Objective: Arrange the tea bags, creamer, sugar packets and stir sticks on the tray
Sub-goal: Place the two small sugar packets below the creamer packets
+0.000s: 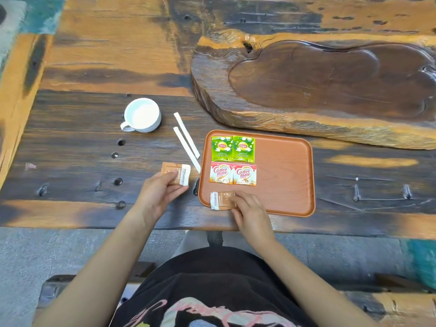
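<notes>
An orange-brown tray (285,171) lies near the table's front edge. Two green tea bags (232,148) sit side by side at its far left corner. Just below them are two red-and-white creamer packets (232,174). A brown sugar packet (221,200) lies at the tray's near left corner, with the fingertips of my right hand (251,214) resting on it. My left hand (159,191) holds a second brown sugar packet (177,172) just left of the tray, above the table. Two white wrapped stir sticks (187,142) lie on the table left of the tray.
A white cup (142,115) stands on the dark wooden table (82,147), left of the sticks. A large carved wooden slab (318,88) fills the far right, right behind the tray. The table's front edge runs just under my wrists.
</notes>
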Available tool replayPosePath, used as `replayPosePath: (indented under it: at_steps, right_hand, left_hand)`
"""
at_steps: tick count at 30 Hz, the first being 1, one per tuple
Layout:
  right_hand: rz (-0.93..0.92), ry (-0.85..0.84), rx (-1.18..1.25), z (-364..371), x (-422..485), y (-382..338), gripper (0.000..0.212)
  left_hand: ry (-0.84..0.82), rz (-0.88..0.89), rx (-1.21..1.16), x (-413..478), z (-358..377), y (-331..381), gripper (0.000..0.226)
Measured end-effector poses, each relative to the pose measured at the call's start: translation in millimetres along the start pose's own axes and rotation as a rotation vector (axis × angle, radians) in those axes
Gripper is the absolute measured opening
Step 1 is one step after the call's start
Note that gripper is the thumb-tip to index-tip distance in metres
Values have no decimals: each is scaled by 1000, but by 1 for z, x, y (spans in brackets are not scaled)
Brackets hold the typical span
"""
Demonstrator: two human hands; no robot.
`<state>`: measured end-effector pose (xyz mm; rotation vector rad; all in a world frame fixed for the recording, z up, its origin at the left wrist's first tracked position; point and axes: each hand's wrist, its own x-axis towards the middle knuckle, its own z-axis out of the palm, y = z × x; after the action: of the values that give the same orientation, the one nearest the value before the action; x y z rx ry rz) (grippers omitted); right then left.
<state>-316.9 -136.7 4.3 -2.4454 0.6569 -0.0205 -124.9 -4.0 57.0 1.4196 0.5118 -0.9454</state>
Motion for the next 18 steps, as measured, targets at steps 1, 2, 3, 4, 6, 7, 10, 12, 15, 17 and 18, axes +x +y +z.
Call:
replayPosePath:
  at_steps: [1,2,3,4,6,7,10,12,15,17,18]
  right_hand:
    - [9,26,-9,-1,0,-1,27]
    - [0,39,-16,-3,1,-3,29]
    - [-37,46,-26,-2,2,-6,31]
    - [-82,33,-38,-2,4,-9,30]
    - [-169,-12,-70,5,9,-14,20]
    - [-192,-31,-80,9,13,-14,15]
    - [-197,-102,-121,15,21,-13,19]
    - [-210,-113,-157,16,24,-13,23]
    - [-236,-102,-193,19,22,-11,26]
    - [-244,-86,-201,20,20,-8,28]
    - [-240,-90,-199,20,19,-7,30]
  left_hand:
    - [-1,1,5,0,0,-1,10]
    - [-1,1,10,-1,1,-2,10]
    - [-2,0,14,-2,1,-2,10]
    - [-2,0,17,-3,2,-3,9]
    - [4,0,19,-6,3,-3,8]
    - [7,-1,19,-7,3,-4,8]
    - [12,-4,28,-9,2,-4,11]
    - [13,-6,36,-10,1,-5,13]
    - [17,-14,39,-12,0,-7,12]
    - [23,-18,41,-14,1,-9,7]
    - [26,-20,44,-14,3,-9,7]
